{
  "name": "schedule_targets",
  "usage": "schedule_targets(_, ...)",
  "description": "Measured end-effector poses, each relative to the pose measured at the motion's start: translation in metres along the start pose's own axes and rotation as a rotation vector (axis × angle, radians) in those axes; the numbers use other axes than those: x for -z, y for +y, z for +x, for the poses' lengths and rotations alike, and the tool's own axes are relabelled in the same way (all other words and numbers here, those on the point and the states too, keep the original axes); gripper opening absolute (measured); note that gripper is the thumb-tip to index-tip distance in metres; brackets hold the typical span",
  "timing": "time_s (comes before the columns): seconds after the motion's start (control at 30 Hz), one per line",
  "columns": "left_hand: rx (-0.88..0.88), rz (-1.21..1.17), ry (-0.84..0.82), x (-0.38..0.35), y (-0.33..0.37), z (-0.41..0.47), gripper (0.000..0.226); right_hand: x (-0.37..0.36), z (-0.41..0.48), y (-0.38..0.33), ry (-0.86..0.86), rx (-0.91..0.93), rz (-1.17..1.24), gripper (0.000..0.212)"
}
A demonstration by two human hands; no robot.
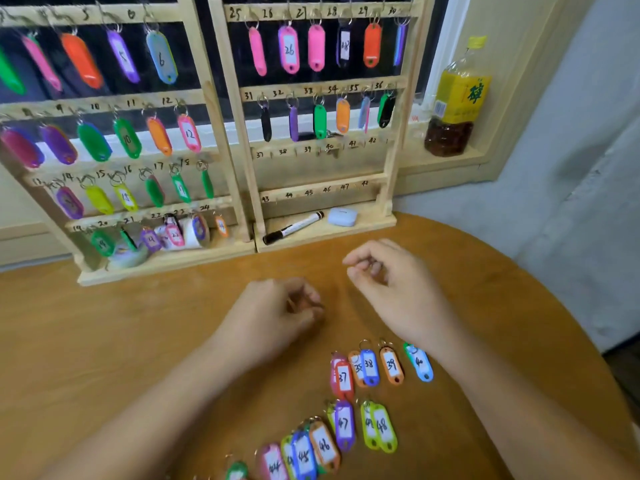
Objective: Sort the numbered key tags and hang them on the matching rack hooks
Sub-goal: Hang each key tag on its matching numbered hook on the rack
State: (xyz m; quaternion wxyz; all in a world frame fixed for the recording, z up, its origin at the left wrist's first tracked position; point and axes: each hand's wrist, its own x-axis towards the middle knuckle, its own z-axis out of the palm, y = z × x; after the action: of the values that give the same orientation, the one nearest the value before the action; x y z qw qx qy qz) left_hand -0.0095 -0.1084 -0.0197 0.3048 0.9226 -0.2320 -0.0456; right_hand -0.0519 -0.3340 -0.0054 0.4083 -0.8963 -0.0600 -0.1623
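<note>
- Hovering above the bench [104, 341]: left hand [277, 306] with fingers curled, nothing seen in it.
- Right hand [391, 275] curled; can't tell if gripping.
- Key tags [344, 426] lie near, on the bench.
- Rack [311, 192] stands far.

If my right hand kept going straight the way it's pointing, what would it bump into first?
Probably the black marker lying on the base of the right rack. The right hand points forward and leftward across bare table toward it, though depth is hard to judge.
</note>
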Motion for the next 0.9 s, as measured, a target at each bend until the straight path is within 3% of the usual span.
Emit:
schedule_targets(0.13,-0.022,-0.036,-0.142,-0.021,-0.009,-0.021,0.023,-0.011,-0.024,0.011,-0.171,-0.036,-0.039,0.013)
schedule_targets(0.23,-0.061,-0.056,-0.142,-0.029,-0.009,-0.025,0.027,-0.012,-0.033,0.016,-0.304,-0.027,-0.115,0.011)
schedule_targets(0.43,-0.127,-0.076,-0.139,-0.032,-0.007,-0.029,0.015,-0.010,-0.042,0.017,-0.460,-0.002,-0.267,0.008)
schedule_targets(0.6,-0.150,-0.027,-0.194,-0.031,-0.009,-0.031,0.031,-0.008,-0.043,0.015,-0.487,0.002,-0.295,0.014)
schedule_targets(0.77,-0.087,-0.014,-0.049,-0.044,-0.005,-0.031,0.013,-0.009,-0.042,0.015,-0.481,0.004,-0.327,0.014)
schedule_targets(0.9,-0.062,-0.018,-0.043,-0.047,-0.007,-0.032,0.011,-0.012,-0.042,0.018,-0.464,0.023,-0.324,0.012)
